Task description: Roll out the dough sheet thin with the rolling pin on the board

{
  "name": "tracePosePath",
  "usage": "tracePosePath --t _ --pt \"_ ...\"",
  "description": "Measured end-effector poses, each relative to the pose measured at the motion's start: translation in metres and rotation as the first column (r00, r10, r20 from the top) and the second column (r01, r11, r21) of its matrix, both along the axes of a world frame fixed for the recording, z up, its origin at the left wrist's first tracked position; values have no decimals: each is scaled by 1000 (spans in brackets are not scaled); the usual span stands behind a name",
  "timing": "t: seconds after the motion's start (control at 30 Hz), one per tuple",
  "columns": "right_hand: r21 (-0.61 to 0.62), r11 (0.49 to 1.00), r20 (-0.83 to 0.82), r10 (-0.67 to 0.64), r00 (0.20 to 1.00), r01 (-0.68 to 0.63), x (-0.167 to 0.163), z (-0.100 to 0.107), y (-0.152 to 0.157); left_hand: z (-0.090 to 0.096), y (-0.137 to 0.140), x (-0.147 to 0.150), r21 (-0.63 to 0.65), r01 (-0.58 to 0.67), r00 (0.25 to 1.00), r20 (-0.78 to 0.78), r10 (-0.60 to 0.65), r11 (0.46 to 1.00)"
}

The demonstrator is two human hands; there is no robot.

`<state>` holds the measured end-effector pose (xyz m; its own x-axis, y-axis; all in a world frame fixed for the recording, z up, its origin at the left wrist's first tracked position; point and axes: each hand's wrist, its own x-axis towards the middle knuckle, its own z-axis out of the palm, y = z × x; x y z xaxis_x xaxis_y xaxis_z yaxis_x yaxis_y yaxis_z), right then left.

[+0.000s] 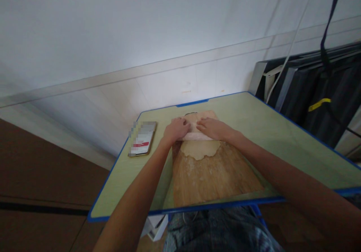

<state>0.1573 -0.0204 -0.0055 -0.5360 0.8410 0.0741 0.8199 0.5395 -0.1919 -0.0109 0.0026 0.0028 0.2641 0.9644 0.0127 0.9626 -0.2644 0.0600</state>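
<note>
A thin pale sheet of dough (201, 149) with a ragged near edge lies on a wooden board (214, 176). Across its middle runs a thick, pale roll of dough (197, 136); whether a rolling pin is inside it I cannot make out. My left hand (179, 128) is curled over the roll's left end. On the right end, my right hand (213, 128) presses down with bent fingers. Both palms are hidden from above. Beyond my hands, more pale dough (207, 114) covers the far part of the board.
A phone (143, 138) lies on the green table (270, 131) to the left of the board. Blue trim edges the table, and a white wall (169, 82) stands behind it. Dark flat panels (310, 82) lean at the right, with a hanging black strap (328, 22).
</note>
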Motion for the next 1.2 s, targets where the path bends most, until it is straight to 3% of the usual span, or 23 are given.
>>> tracePosePath --t 0.3,0.43,0.7,0.83,1.03,1.2 --pt "117 990 -17 -83 996 85 -7 4 -37 5 -44 -3 52 36 999 -39 -34 998" --pt "74 991 -34 -112 993 114 -7 1 -29 6 -38 -2 17 3 1000 -29 -2 1000" --pt "2 999 -40 -45 998 45 -3 -1 -9 6 -8 2 -2 -18 1000 -7 18 1000" --pt "-7 999 -14 -33 999 32 -5 1 -18 6 -22 1 -1 -7 1000 -15 7 1000" --pt "125 992 6 -27 1000 26 -7 2 -51 6 -60 0 102 -10 997 -71 18 995" --pt "152 988 -17 -34 999 36 -6 -1 -53 5 -61 1 131 -55 997 -44 62 990"
